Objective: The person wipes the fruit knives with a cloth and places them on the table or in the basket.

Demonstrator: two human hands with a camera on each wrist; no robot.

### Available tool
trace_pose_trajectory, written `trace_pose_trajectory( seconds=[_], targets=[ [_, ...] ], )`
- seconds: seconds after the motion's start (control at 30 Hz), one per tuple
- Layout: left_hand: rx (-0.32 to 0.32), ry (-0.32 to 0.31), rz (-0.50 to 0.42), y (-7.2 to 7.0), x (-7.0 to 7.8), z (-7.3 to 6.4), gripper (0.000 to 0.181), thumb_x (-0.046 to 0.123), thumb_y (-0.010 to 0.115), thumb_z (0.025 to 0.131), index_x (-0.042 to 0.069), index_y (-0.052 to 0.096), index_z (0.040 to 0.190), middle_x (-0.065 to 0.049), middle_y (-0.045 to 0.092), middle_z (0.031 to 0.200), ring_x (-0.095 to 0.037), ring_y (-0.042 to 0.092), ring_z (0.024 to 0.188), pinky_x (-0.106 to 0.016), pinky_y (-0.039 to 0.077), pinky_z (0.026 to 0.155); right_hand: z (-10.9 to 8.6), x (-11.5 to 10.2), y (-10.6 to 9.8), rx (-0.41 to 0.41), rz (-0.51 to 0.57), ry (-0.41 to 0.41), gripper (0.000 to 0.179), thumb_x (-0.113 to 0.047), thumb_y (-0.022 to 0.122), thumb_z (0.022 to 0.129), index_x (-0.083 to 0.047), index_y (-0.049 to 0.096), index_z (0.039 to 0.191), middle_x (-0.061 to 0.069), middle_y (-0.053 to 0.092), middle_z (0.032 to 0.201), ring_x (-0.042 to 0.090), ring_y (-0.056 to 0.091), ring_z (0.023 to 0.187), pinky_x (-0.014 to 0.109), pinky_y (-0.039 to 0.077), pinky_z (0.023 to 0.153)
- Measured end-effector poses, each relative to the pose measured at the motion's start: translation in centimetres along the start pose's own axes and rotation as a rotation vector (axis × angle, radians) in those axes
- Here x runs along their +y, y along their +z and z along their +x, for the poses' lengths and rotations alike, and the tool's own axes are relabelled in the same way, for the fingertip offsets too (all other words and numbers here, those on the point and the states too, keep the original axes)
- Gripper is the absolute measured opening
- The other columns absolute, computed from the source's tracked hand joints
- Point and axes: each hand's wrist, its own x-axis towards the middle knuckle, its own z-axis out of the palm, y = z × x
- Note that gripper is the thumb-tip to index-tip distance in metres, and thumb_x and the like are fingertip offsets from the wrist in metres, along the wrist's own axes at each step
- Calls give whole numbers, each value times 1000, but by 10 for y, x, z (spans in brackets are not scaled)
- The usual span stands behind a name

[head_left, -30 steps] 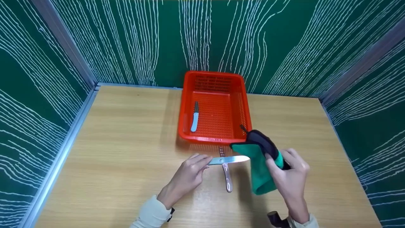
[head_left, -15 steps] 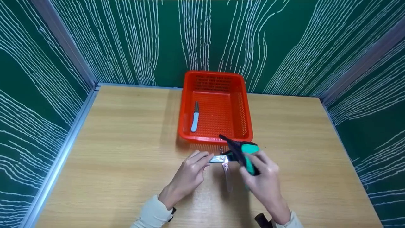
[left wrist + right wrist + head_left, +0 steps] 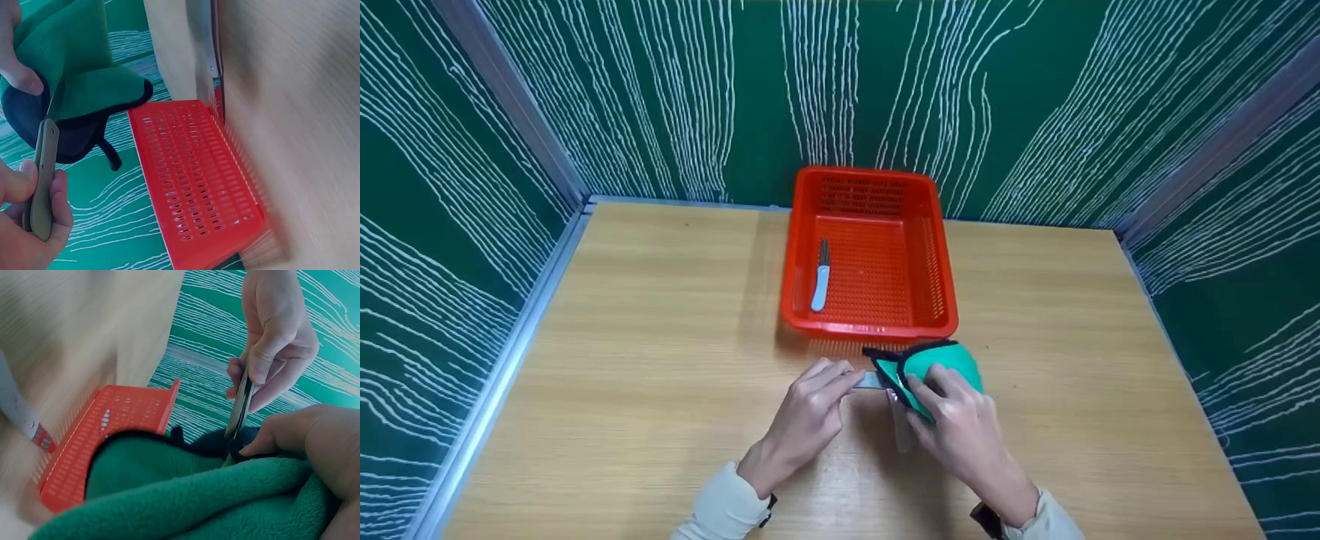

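Note:
My left hand (image 3: 806,409) grips the pale handle of a knife (image 3: 870,380) that points right. My right hand (image 3: 964,431) pinches a green cloth with black edging (image 3: 949,364), folded about the blade. Only a sliver of blade shows beside the handle (image 3: 45,174) in the left wrist view; the tip is hidden. In the right wrist view the thumb presses the dark side of the cloth (image 3: 157,495) against the knife. Underneath, a second knife (image 3: 901,427) with a pinkish handle lies on the table, partly covered by the cloth and right hand.
A red perforated basket (image 3: 877,331) stands behind the hands, near the back wall. Inside, at its left, lies a light-blue-handled utensil (image 3: 820,289) with a dark upper part. Green walls with white wavy lines (image 3: 825,82) enclose the wooden table (image 3: 660,322).
My right hand has moved left with the cloth, from beside the blade onto it. The blade, bare a second ago, is now covered. My left hand has stayed nearly still.

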Motion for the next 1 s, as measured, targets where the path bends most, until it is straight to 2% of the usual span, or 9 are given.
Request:
trace_pose_trajectory(
  seconds=[0.1, 0.2, 0.43, 0.5, 0.6, 0.77, 1.0],
  targets=[
    [-3, -8, -3, -1, -1, 0, 41, -18, 54, 76, 1, 70, 109, -3, 67, 97, -14, 55, 83, -18, 50, 79, -1, 7, -1, -5, 16, -13, 39, -14, 89, 62, -7, 76, 98, 6, 56, 81, 18, 52, 70, 32, 57, 54],
    [7, -24, -18, -3, -2, 0, 41, -19, 55, 77, 2, 70, 109, -3, 68, 99, -13, 56, 85, -18, 51, 81, -4, 16, -2, -6, 26, 8, 40, -11, 88, 61, -5, 75, 99, 9, 59, 85, 20, 57, 69, 31, 57, 54],
    [31, 1, -18, -6, -7, 0, 41, -21, 55, 76, 1, 70, 107, -3, 68, 97, -12, 57, 85, -18, 50, 80, -16, 38, -12, -39, 61, 197, 40, -4, 85, 64, -3, 74, 102, 9, 57, 85, 20, 56, 65, 27, 55, 55],
    [33, 0, -23, -6, -8, 0, 39, -20, 56, 77, 1, 71, 107, -3, 68, 97, -13, 57, 86, -16, 50, 81, -19, 44, -16, -23, 80, 246, 36, -2, 84, 64, -2, 74, 99, 8, 58, 84, 19, 56, 66, 28, 55, 56],
    [26, -5, -40, -7, -8, 0, 35, -17, 56, 81, 1, 70, 107, -3, 68, 98, -14, 57, 87, -15, 49, 83, -23, 52, -23, 44, 135, 303, 27, 1, 80, 65, -1, 75, 92, 5, 59, 81, 15, 53, 63, 21, 49, 52],
    [26, 18, -55, -6, -8, 1, 28, -12, 54, 86, -1, 70, 105, -3, 67, 96, -15, 59, 87, -14, 48, 81, -26, 60, -30, 220, 259, 338, 15, 8, 69, 66, 0, 73, 79, 2, 61, 74, 10, 49, 57, 14, 36, 46],
    [36, 29, -47, -3, -7, 1, 29, -14, 59, 83, 0, 71, 105, -4, 68, 96, -15, 59, 85, -15, 49, 81, -21, 57, -39, 359, 295, 423, 10, 8, 72, 68, 0, 71, 74, 5, 60, 71, 8, 47, 57, 13, 34, 48]
  ],
)
